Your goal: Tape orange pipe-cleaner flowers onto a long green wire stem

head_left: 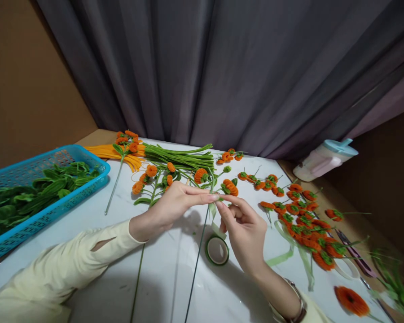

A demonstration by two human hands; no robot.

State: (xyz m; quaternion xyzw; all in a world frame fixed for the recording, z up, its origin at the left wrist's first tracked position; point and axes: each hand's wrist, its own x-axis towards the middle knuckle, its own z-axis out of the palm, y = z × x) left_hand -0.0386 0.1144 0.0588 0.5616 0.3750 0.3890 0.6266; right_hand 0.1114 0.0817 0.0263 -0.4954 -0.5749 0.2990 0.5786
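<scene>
Near the middle of the head view, my left hand (175,204) pinches a green stem whose upper part carries orange pumpkin-like pieces (201,176) and small green buds (226,169). My right hand (244,229) meets it fingertip to fingertip, pinching pale green tape (214,217) against the stem. The tape hangs down between the hands. A roll of green tape (217,250) lies on the white table (161,273) just below, beside my right hand. Left of the stem, a leafy sprig with orange pieces (154,188) lies behind my left hand.
A blue basket (47,204) of green leaves stands at the left. Green stems (178,157) and orange stems (111,152) lie at the back. Many orange pieces (303,220), scissors (357,255) and a lidded cup (325,159) are at the right, with a curtain (202,72) behind.
</scene>
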